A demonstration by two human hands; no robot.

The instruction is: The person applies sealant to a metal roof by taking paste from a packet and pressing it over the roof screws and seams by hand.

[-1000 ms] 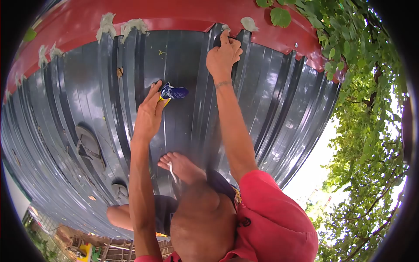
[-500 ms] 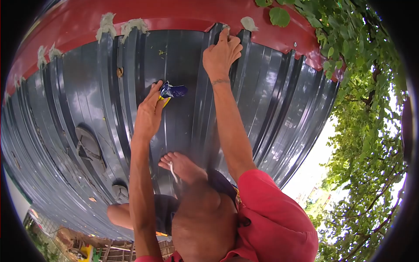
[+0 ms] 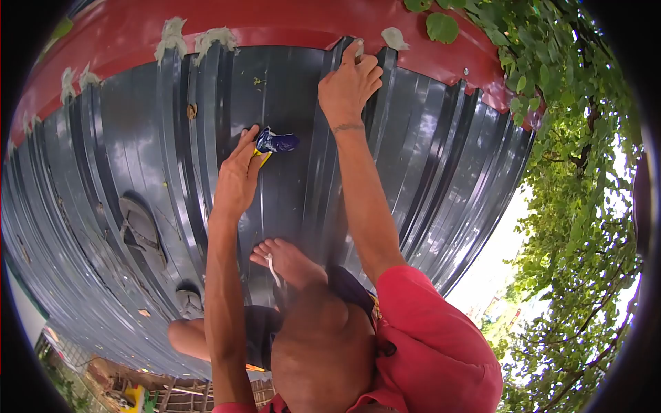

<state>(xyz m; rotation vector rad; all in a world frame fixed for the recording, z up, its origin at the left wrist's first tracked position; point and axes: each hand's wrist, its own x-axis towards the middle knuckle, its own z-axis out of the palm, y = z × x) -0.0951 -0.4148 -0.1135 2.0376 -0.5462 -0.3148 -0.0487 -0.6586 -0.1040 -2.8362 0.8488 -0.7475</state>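
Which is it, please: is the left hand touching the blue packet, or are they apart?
Touching. The head view shows the left hand holding the blue packet, its fingers against the packet's yellow-marked end.

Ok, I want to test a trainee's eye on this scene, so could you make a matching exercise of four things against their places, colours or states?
Things
1. Left hand
2. Right hand
3. Flip-flops
4. Metal flashing

Place, colour or state
A. Lying on the ribbed sheet, left of the left forearm
B. Red, with pale patches along its edge
C. Holding a blue and yellow packet
D. Index finger at a rib's upper end

Pairs: 1-C, 2-D, 3-A, 4-B
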